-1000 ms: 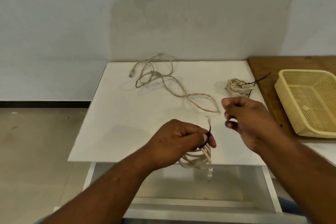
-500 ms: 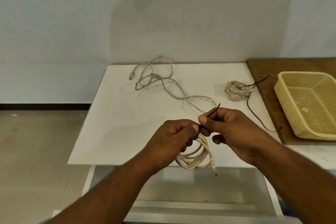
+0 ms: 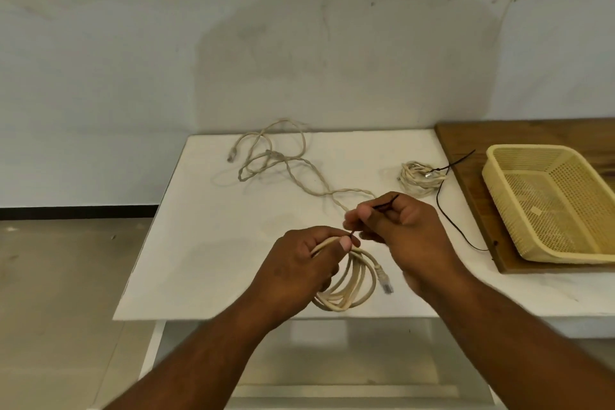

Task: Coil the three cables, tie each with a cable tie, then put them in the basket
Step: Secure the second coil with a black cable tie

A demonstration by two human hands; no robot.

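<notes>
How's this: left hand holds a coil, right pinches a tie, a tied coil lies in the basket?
No: the head view shows the tied coil on the table, outside the basket. The left hand holds a coil, the right hand pinches a tie.

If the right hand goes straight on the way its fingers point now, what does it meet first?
Most likely the left hand, at its thumb on the coiled cable. The right hand, pinching the cable tie, points there; depth is unclear.
</notes>
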